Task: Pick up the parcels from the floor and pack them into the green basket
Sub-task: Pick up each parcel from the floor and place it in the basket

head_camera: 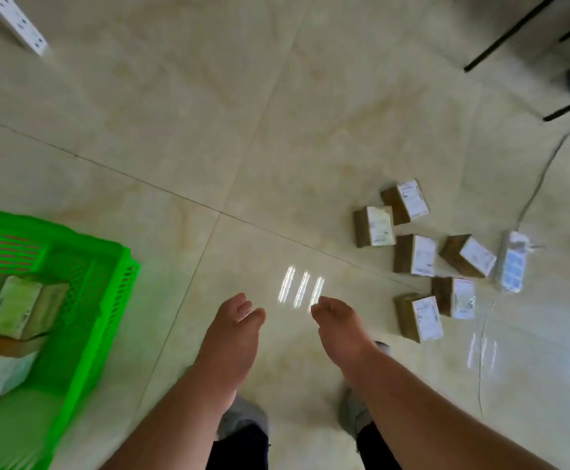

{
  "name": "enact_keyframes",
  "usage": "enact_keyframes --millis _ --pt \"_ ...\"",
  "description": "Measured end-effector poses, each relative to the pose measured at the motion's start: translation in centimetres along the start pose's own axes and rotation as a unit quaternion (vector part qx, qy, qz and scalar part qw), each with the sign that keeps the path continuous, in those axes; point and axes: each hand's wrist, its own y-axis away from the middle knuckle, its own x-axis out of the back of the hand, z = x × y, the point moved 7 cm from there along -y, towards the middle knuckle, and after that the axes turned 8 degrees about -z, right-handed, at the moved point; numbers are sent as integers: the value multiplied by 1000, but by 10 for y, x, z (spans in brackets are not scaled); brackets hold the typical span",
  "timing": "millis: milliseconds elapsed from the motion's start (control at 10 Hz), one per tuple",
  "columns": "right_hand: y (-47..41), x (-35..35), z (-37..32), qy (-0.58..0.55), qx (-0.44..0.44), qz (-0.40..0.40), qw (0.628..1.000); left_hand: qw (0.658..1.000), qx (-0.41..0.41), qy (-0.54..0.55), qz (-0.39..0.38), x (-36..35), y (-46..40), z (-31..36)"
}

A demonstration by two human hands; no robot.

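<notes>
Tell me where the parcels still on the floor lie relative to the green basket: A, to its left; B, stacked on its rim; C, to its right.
C: the brown parcels cluster on the tiles at the right, while the green basket sits at the left edge.

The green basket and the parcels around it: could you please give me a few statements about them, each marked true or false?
1. The green basket already holds parcels. True.
2. Both hands are empty. True: the left hand and right hand hold nothing.
3. The parcels on the floor lie left of the basket. False: they lie to its right.
4. The right hand is touching a floor parcel. False: it is apart from them.
</notes>
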Motion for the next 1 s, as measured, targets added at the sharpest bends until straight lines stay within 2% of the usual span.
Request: enact_keyframes --millis 200,400,700,1000 --pt "-1 67 97 -102 -40 22 994 995 28 -95 -18 -103 -8 -13" --pt "-5 135 193 -214 -87 42 972 990 48 -128 -25 -214 -10 -34" --pt "-15 223 308 -228 -116 73 964 986 73 -141 -46 -337 -20 -81" --pt "-54 244 386 -229 -131 89 960 982 74 -162 -57 -399 -69 -126"
